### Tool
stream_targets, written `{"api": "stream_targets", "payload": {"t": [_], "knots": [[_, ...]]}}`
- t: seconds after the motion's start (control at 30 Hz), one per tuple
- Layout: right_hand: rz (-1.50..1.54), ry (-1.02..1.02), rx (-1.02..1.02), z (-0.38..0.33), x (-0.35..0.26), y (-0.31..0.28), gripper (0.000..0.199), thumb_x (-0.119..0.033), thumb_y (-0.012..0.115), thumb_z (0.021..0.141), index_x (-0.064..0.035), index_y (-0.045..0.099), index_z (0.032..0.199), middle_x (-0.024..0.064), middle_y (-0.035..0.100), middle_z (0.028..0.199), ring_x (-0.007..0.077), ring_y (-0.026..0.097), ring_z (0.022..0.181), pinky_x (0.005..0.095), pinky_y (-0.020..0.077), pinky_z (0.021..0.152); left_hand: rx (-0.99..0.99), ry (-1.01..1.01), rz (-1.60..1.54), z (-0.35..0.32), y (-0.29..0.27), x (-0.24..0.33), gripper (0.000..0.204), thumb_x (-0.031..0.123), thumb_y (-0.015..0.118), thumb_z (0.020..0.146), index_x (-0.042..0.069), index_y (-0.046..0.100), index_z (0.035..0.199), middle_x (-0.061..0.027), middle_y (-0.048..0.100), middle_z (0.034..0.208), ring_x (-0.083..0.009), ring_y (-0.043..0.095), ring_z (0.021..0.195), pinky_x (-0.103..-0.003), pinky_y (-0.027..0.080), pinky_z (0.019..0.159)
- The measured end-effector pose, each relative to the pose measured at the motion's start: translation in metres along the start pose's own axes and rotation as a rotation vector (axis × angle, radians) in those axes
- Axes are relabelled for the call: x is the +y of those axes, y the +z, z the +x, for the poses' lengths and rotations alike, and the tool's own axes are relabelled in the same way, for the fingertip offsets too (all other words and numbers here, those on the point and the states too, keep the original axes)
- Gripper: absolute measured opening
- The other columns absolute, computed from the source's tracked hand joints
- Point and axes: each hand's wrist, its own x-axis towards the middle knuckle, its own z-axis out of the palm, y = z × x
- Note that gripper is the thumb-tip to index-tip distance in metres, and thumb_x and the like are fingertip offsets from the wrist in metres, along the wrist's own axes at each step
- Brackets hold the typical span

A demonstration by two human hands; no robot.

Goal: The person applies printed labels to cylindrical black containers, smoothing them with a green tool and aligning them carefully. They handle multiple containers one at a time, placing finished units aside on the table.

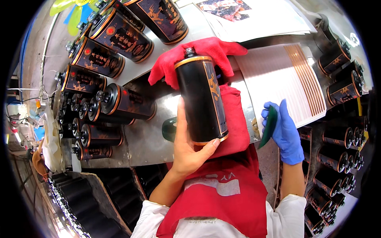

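Observation:
My bare left hand grips the lower end of a black cylindrical bottle with gold-orange rims. Its short threaded glass neck points away from me, and a gold-patterned panel shows on its right side. Red cloth lies bunched behind the neck, and a folded red cloth is beneath and to the right. My right hand, in a blue glove, holds a dark green flat, curved scraper between thumb and fingers, apart from the bottle. Another dark green, rounded piece lies on the metal table, partly hidden by my left wrist.
Several decorated black bottles stand at the left and back of the metal table. White sheets with gold strips lie at the right, printed papers behind. More bottles fill the right side, and plain black ones the lower left.

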Motion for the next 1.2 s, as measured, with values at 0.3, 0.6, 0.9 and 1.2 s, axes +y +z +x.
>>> {"api": "stream_targets", "payload": {"t": [0.3, 0.6, 0.9, 1.2], "knots": [[-0.812, -0.581, -0.129, -0.062, 0.035, 0.083, 0.029, -0.004, 0.061, 0.081, -0.0048, 0.052, 0.108, 0.0096, 0.061, 0.098, 0.0140, 0.062, 0.087, 0.0278, 0.0500, 0.075, -0.109, 0.012, 0.335, -0.002, -0.009, 0.000, 0.116, -0.009, 0.072, 0.066, 0.013, -0.011, 0.144, -0.0163, 0.035, 0.138, -0.0276, 0.050, 0.116, -0.038, 0.045, 0.094], [-0.868, -0.522, 0.194, -0.066, 0.040, 0.064, 0.026, -0.005, 0.060, 0.082, -0.0040, 0.051, 0.106, 0.0129, 0.061, 0.090, 0.0161, 0.062, 0.078, 0.0281, 0.0498, 0.070, -0.096, 0.245, 0.777, 0.002, -0.009, 0.011, 0.109, 0.004, 0.079, 0.062, 0.005, 0.008, 0.144, -0.0238, 0.035, 0.137, -0.0369, 0.035, 0.128, -0.046, 0.030, 0.102], [-0.838, -0.417, -0.036, -0.054, 0.052, 0.062, 0.030, -0.010, 0.061, 0.084, -0.0031, 0.048, 0.109, 0.0096, 0.056, 0.101, 0.0163, 0.056, 0.093, 0.0279, 0.0448, 0.083, -0.103, 0.478, 1.013, 0.013, -0.015, -0.003, 0.083, 0.007, 0.076, 0.068, -0.005, 0.030, 0.136, -0.0299, 0.020, 0.143, -0.0452, 0.025, 0.131, -0.047, 0.026, 0.104], [-0.827, -0.352, 0.091, -0.042, 0.048, 0.044, 0.027, -0.008, 0.060, 0.083, -0.0029, 0.049, 0.108, 0.0092, 0.059, 0.095, 0.0152, 0.057, 0.089, 0.0281, 0.0460, 0.080, -0.058, 0.321, 0.901, -0.011, -0.054, -0.038, 0.088, 0.009, 0.065, 0.080, -0.007, 0.005, 0.141, -0.0199, 0.054, 0.119, -0.0270, 0.058, 0.104, -0.031, 0.043, 0.089]]}}
